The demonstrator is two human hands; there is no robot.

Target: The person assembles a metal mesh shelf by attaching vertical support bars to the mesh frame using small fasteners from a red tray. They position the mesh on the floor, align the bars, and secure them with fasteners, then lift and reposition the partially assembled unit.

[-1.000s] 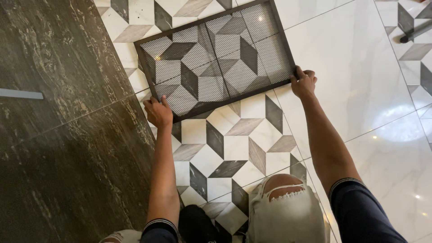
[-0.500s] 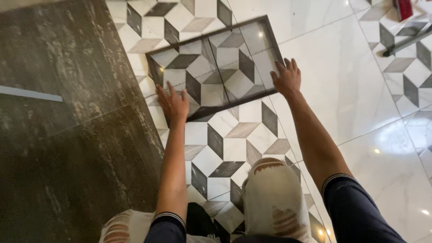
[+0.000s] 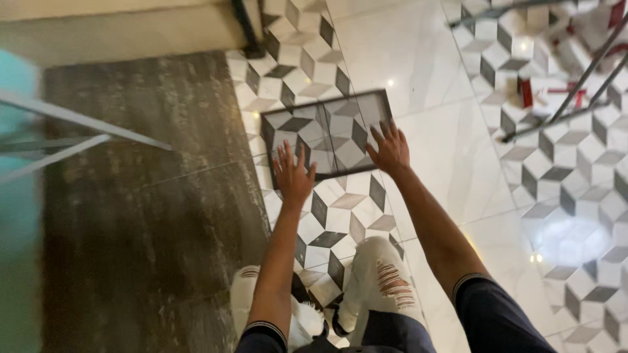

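- Frame (image 3: 327, 134): dark-edged rectangle with see-through mesh panel, centre of picture, a bit above the middle. Looks to lie flat on the floor, but view is blurred, so can't rule out that it's slightly lifted.
- Thin bar splits the frame roughly in half; cube-pattern tiles (image 3: 340, 222) show through both halves.
- Left hand (image 3: 292, 173): fingers spread, palm down, at the frame's lower-left edge. Fingertips overlap the mesh; not curled around the rim.
- Right hand (image 3: 390, 149): fingers spread, palm down, on the frame's lower-right corner. Also flat, no grip.
- Hands are apart, one at each near corner, both arms stretched forward from the bottom of the picture.
- Contact: both hands appear to touch the frame; pressure can't be judged.
- Dark slab (image 3: 144, 216): brown-grey streaked floor area, fills left-centre, just beside the frame's left edge.
- White marble floor (image 3: 432, 117): right of the frame, glossy, with light spots.
- Second cube-pattern strip, right edge of picture.
- Metal rods (image 3: 575, 85): thin, dark, crossing at upper right, over red-and-white clutter too blurred to identify.
- Pale bars (image 3: 72, 124): slanting across the left edge, next to a teal blur.
- Ripped light trousers (image 3: 383, 281): bottom centre, person's knees between the arms.
- Dark sleeves at bottom edge.
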